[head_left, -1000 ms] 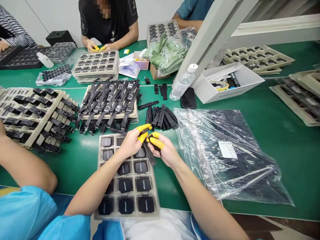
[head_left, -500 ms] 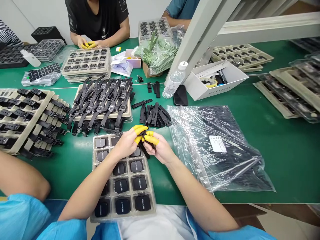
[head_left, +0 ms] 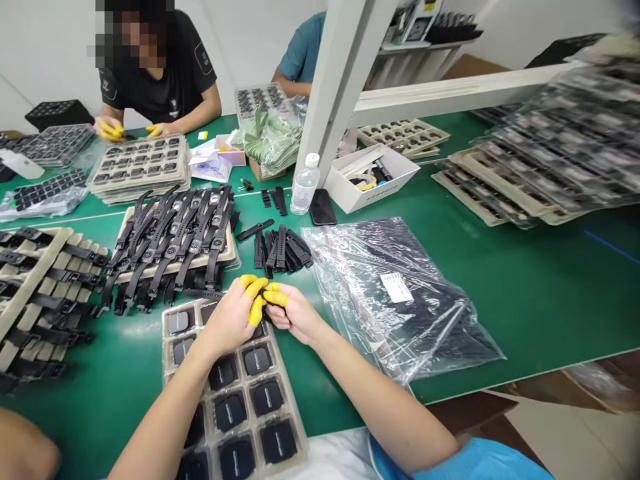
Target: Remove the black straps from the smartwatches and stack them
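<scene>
Yellow fingertip covers (head_left: 255,311), three on the left hand (head_left: 227,319) and at least one on the right hand (head_left: 297,317), crowd around one small black piece (head_left: 263,293). Each grip is drawn in, both pinching that piece where the hands meet; most of it is hidden, so its shape cannot be told. It is held above the far right corner of one tray (head_left: 290,408). Three square units (head_left: 267,397) show whole in the tray's right-hand column; the left arm hides parts of others, so their total cannot be counted.

Farther out on the green tabletop (head_left: 505,280) are one bottle (head_left: 303,190), one phone (head_left: 323,208), one open white box (head_left: 357,197) and one clear bag (head_left: 430,320) bearing one label (head_left: 396,287). One loose strap (head_left: 255,229) lies beside a heap of straps (head_left: 283,250), too overlapped to count. Two people sit opposite, one in a black shirt (head_left: 167,87), one showing a blue sleeve (head_left: 301,50).

Compared with half a second ago, the view has swung rightward, taking in more of the stacked trays (head_left: 555,147). The dark end that hung below the hands no longer shows clearly. Opposite, the black-shirted person's hands (head_left: 110,129), close together then, are now apart.
</scene>
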Demonstrator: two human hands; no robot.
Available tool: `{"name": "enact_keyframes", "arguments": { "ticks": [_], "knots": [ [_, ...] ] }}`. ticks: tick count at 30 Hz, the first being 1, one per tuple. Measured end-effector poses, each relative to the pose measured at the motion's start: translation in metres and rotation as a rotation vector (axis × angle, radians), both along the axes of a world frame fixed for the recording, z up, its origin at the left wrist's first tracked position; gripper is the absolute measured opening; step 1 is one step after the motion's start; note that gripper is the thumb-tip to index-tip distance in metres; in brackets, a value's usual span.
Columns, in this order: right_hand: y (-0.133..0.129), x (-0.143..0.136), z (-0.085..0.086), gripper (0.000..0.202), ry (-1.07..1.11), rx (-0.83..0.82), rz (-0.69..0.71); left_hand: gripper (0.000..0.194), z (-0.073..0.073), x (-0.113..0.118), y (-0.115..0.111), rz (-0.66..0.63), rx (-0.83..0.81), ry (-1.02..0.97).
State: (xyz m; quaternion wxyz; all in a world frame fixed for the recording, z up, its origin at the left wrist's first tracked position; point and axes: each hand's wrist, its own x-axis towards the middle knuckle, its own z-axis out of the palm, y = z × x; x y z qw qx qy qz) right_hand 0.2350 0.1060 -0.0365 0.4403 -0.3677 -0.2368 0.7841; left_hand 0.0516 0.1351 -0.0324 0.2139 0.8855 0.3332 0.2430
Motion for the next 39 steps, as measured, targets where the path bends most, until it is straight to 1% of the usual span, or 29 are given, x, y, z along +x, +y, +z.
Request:
{"name": "enact_keyframes", "arguments": {
  "ticks": [3,5,7,12,14,17,19,20,22,23,24,26,27,29,32,34,35,37,39],
  "knots": [
    [0.001,-0.001,-0.001,0.038,-0.038,-0.012,0.007,0.044,-0.002,0.001,-0.001,0.020,0.097,0.112],
    [0.001,-0.001,-0.001,0.038,-0.050,-0.010,0.010,0.041,-0.002,0.001,0.000,0.013,0.126,0.116],
    [0.000,-0.001,-0.001,0.037,-0.041,0.000,0.017,0.040,0.000,0.001,0.001,-0.002,0.101,0.074],
    [-0.001,0.000,0.000,0.038,-0.023,0.043,0.022,0.040,0.004,0.002,0.000,-0.040,-0.055,-0.078],
    [-0.002,0.000,-0.001,0.040,-0.048,0.109,-0.012,0.046,0.004,0.003,-0.003,-0.034,-0.091,-0.103],
    [-0.002,0.002,-0.004,0.038,-0.220,0.317,-0.080,0.052,0.008,0.002,-0.006,-0.001,-0.100,-0.095],
    [-0.002,0.006,-0.007,0.034,-0.398,0.461,-0.080,0.052,0.015,-0.003,-0.006,0.039,-0.087,-0.056],
    [-0.002,0.008,-0.008,0.032,-0.491,0.522,-0.063,0.052,0.021,-0.007,-0.005,0.075,-0.087,-0.029],
    [-0.001,0.014,-0.010,0.029,-0.675,0.632,-0.017,0.053,0.038,-0.018,-0.001,0.168,-0.106,0.045],
    [-0.001,0.017,-0.010,0.027,-0.767,0.689,0.003,0.051,0.047,-0.026,0.002,0.236,-0.116,0.086],
    [0.000,0.020,-0.011,0.026,-0.852,0.746,0.012,0.049,0.055,-0.034,0.005,0.275,-0.154,0.154],
    [0.000,0.022,-0.012,0.027,-0.995,0.862,0.013,0.037,0.069,-0.052,0.010,0.270,-0.181,0.330],
    [-0.001,0.022,-0.014,0.030,-1.054,0.908,0.018,0.032,0.073,-0.060,0.012,0.271,-0.178,0.425],
    [-0.004,0.018,-0.018,0.034,-1.149,0.975,0.035,0.032,0.077,-0.076,0.012,0.293,-0.186,0.546],
    [-0.011,0.006,-0.026,0.029,-1.269,1.035,0.043,0.031,0.075,-0.093,0.009,0.313,-0.302,0.574],
    [-0.014,-0.004,-0.031,0.027,-1.351,1.077,0.039,0.025,0.069,-0.101,0.008,0.289,-0.387,0.561],
    [-0.015,-0.009,-0.033,0.027,-1.396,1.093,0.041,0.023,0.065,-0.105,0.008,0.273,-0.393,0.566],
    [-0.016,-0.019,-0.035,0.027,-1.485,1.115,0.053,0.026,0.056,-0.110,0.011,0.261,-0.319,0.612],
    [-0.017,-0.026,-0.034,0.027,-1.563,1.124,0.063,0.031,0.044,-0.113,0.014,0.274,-0.185,0.675]
  ]
}}
